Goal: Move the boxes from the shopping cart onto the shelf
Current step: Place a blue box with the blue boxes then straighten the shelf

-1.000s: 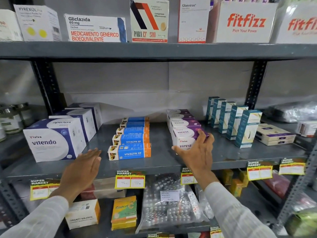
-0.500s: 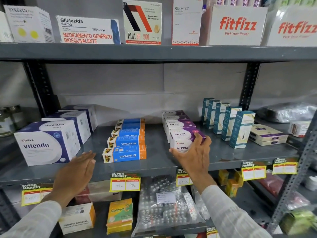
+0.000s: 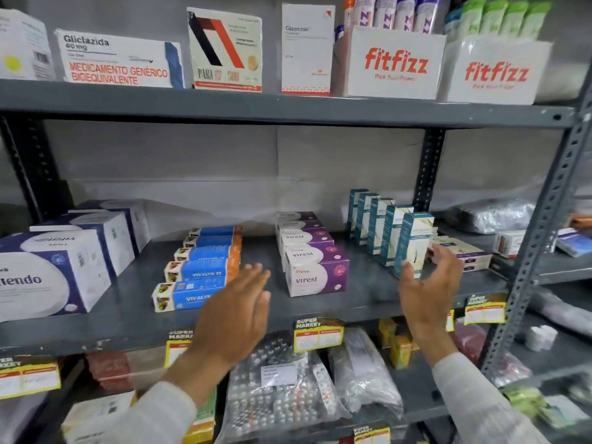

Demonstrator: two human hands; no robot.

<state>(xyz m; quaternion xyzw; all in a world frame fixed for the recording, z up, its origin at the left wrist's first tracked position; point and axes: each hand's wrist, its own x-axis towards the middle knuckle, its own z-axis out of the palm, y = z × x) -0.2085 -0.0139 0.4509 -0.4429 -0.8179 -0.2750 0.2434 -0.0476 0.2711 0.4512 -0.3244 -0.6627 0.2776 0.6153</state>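
right hand [image 3: 429,283]: fingers spread, empty, at front teal box [image 3: 413,245] | box upright, just ahead of fingertips | left hand [image 3: 235,315]: flat, empty, farther | shelf [image 3: 368,296] | cart unseen

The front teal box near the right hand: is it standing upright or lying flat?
Upright. The front teal box stands on its short end on the shelf, tall like the four behind it.
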